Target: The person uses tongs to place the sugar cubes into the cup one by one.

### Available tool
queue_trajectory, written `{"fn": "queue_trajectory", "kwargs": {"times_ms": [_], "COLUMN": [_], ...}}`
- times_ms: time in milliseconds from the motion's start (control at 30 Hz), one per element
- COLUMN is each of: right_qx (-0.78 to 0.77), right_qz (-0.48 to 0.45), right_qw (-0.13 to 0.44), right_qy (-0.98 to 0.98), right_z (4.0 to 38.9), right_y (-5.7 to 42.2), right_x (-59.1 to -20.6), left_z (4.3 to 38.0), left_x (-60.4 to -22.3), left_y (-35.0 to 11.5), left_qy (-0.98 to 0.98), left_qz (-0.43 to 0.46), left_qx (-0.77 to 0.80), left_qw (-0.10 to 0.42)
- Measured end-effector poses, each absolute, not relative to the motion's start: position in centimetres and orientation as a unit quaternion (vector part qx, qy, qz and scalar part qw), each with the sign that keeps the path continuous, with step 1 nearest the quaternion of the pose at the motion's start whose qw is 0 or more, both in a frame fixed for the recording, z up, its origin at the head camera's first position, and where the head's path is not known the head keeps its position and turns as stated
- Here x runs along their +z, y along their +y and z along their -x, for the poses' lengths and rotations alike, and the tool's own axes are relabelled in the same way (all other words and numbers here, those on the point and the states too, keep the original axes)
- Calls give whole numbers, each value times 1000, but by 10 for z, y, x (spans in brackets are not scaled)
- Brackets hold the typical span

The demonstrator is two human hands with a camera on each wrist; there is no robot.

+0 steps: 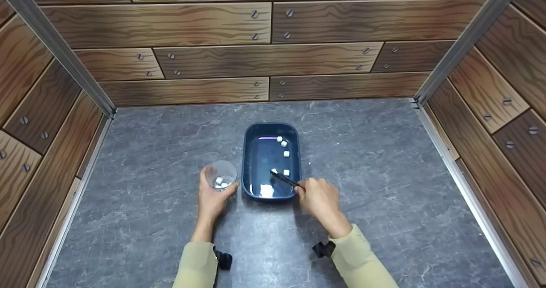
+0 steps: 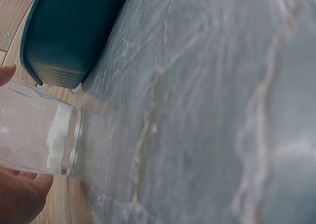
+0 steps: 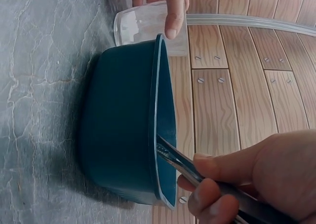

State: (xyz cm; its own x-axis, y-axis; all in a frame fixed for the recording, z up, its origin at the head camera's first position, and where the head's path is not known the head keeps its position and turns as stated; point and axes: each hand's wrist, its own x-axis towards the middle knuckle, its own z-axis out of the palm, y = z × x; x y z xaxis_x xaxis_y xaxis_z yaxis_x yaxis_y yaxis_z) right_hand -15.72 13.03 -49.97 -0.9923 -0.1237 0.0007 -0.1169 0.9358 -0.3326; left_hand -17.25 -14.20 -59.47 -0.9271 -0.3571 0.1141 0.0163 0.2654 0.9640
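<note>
My left hand (image 1: 212, 202) grips a clear glass (image 1: 222, 168) just left of a deep blue-green tub (image 1: 260, 158). Several white cubes (image 2: 59, 132) lie at the bottom of the glass. Over the tub's right front rim, my right hand (image 1: 320, 197) holds dark metal tongs (image 1: 286, 178), thumb and fingers closed round the arms. Their tips reach down into the tub at a white cube (image 1: 274, 171), partly covered by them. Several more white cubes (image 1: 286, 154) are scattered along the tub's right side. In the right wrist view the tub's wall hides the tong tips.
Grey marbled flooring (image 1: 375, 151) surrounds the tub. Wood-plank panels (image 1: 213, 59) rise at the back and both sides, with metal rails (image 1: 465, 168) along the edges. Dark wrist cameras (image 1: 224, 259) sit on both cuffs.
</note>
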Motion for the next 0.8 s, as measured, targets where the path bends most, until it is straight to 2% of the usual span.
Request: {"fn": "queue_trajectory", "kwargs": {"times_ms": [500,800], "right_qx": [-256,-297], "right_qz": [75,108], "right_qw": [-19,-45], "right_qy": [964,948], "right_z": [153,148], "right_y": [124,114], "right_x": [-491,-483], "left_z": [172,172], "left_x": [-593,-591], "left_y": [-142,-143], "left_qy": [-781,-790], "left_qz": [-116,-127], "left_qx": [-595,-586], "left_qw": [151,130]}}
